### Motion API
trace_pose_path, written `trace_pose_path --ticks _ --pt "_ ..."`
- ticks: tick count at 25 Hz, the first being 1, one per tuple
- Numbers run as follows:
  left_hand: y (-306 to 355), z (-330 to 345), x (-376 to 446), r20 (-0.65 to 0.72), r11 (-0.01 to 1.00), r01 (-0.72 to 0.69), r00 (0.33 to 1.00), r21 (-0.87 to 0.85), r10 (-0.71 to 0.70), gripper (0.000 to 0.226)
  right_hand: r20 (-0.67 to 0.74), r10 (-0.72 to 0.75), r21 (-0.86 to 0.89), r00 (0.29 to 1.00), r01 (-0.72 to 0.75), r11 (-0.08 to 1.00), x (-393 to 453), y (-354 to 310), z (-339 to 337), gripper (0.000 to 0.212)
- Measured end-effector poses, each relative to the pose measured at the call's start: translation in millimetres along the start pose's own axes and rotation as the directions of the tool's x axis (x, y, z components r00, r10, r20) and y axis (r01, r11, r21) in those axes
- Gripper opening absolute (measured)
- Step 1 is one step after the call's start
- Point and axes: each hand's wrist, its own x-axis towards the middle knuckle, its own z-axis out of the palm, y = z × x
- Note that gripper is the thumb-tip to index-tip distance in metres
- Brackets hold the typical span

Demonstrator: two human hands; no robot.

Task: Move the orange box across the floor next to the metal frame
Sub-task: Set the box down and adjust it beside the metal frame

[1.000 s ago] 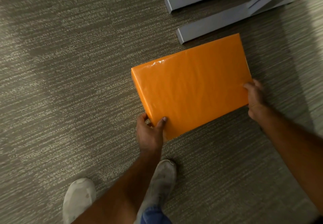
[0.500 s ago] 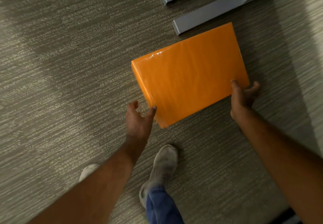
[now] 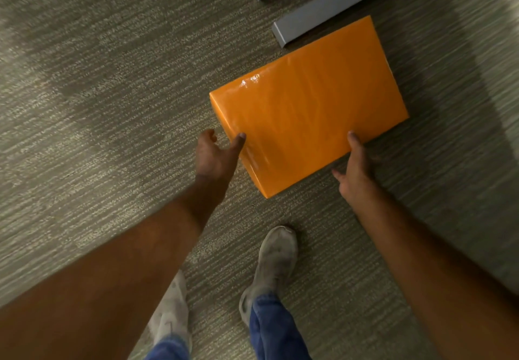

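We are looking down at the orange box [image 3: 309, 107], which is lying flat on the grey carpet [image 3: 112, 107]. Its long axis is running diagonally, from the near corner by our feet up toward the far right, so its far short end is pointing at the metal frame [image 3: 331, 14]. The box is a flat rectangle, bright orange and wrapped in a glossy film that is catching a small glare near its far left corner. Its far corner is sitting just beside the nearer grey bar of the frame; we cannot tell if they are touching.

Our left hand [image 3: 216, 157] is spread loosely at the near left edge, with only the thumb resting on the top of the box and the other fingers curled away from it, so it is not gripping. Our right hand [image 3: 355, 169] is also relaxed and unclenched at the near right edge, its thumb lying on the top face.

Below the box, two pale worn shoes [image 3: 278, 258] and blue jeans [image 3: 275, 328] are showing on the carpet.
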Motion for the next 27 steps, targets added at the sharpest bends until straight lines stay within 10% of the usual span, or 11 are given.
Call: trace_pose_path --ticks 10,27 --pt "1.7 22.8 26.1 0.073 0.981 0.093 0.994 -0.172 -0.082 0.103 0.213 0.109 0.025 0.971 -0.117 0.993 8.1 18.6 8.2 0.087" --pt "1.6 27.9 22.6 0.053 0.954 0.108 0.994 -0.278 -0.097 0.049 0.222 0.071 0.06 0.973 -0.086 0.994 11.2 27.7 9.4 0.061"
